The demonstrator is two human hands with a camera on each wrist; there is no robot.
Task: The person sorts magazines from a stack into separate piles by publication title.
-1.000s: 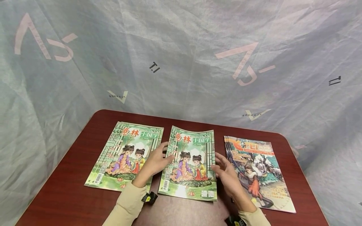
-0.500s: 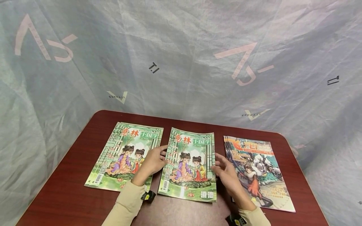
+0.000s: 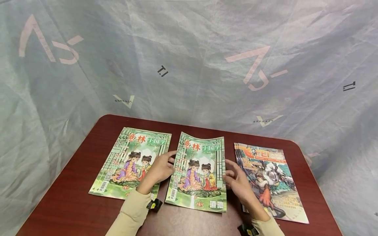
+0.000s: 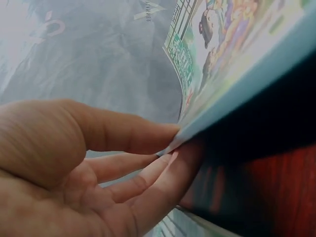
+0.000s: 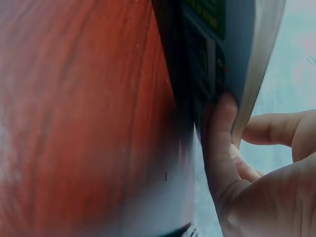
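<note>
A green magazine [image 3: 196, 173] with two cartoon children on its cover is held between both hands at the middle of the table, its top edge bowed. At its left edge the left hand [image 3: 160, 167] pinches it; in the left wrist view the thumb [image 4: 133, 132] lies on the cover side and fingers reach beneath. The right hand [image 3: 238, 180] grips the opposite edge, and the right wrist view shows fingertips [image 5: 224, 108] against the underside. A dark gap shows between magazine and table in both wrist views.
A stack of matching green magazines [image 3: 118, 164] lies left, partly covered by the left forearm. Several other magazines [image 3: 277, 177] with a fantasy figure on top lie at right. The dark red table [image 3: 65, 164] meets a grey fabric backdrop [image 3: 189, 65].
The left thumb has slid off the cover's face toward its edge. The magazine's top edge flattened half a second ago and bows again now. Both side stacks stay put.
</note>
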